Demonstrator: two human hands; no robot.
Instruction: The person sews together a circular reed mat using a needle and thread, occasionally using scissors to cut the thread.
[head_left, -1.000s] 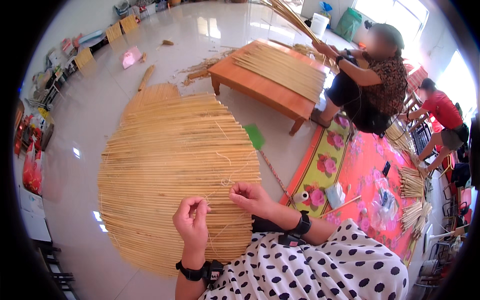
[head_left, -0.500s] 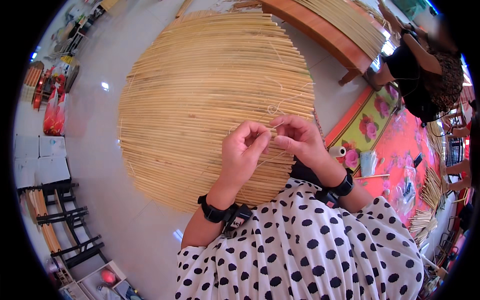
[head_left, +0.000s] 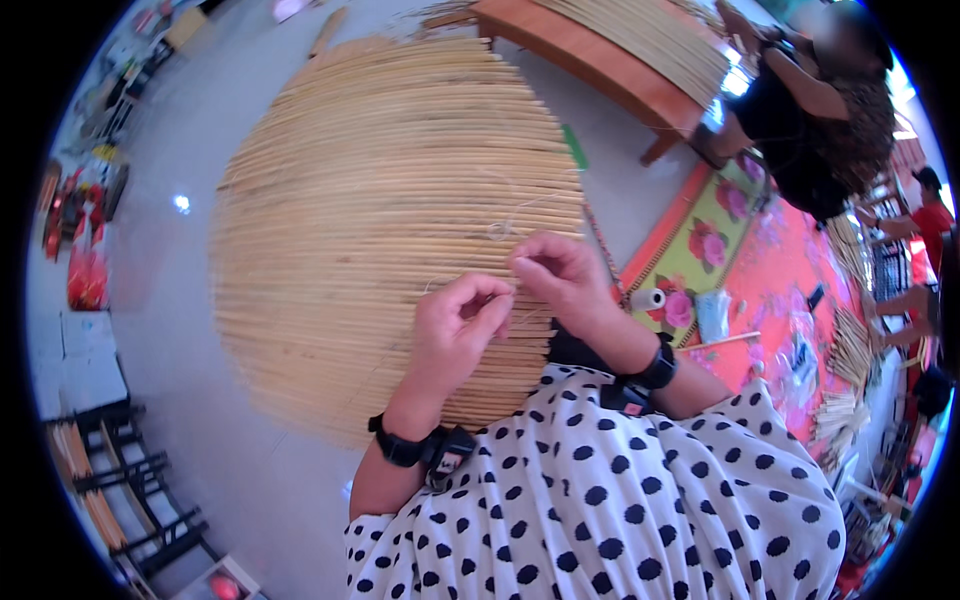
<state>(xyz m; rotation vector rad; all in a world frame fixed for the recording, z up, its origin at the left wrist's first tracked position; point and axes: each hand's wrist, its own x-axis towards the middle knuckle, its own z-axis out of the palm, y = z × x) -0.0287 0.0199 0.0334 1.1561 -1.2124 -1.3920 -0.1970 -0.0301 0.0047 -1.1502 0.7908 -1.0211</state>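
A large rounded mat of straw-coloured reed stalks (head_left: 350,230) lies in front of me, its stalks side by side. Above its near right part, my left hand (head_left: 455,325) pinches a thin pale thread, thumb against forefinger. Just right of it and slightly farther away, my right hand (head_left: 565,280) is also closed in a pinch, its fingertips close to the left ones. What sits between the right fingertips is too fine to make out. Loose thread (head_left: 503,231) curls on the mat beyond my hands.
Right of the mat, a flowered red cloth (head_left: 745,280) carries a white thread spool (head_left: 648,299), a thin stick (head_left: 720,341) and plastic packets. A wooden bench (head_left: 600,60) with more stalks stands at the far right, a person (head_left: 820,110) beside it. Black-framed furniture (head_left: 130,475) stands left.
The whole view has shifted, so the mat appears farther left. My left fingertips have come slightly nearer to me, below the right ones. Both hands stay pinched.
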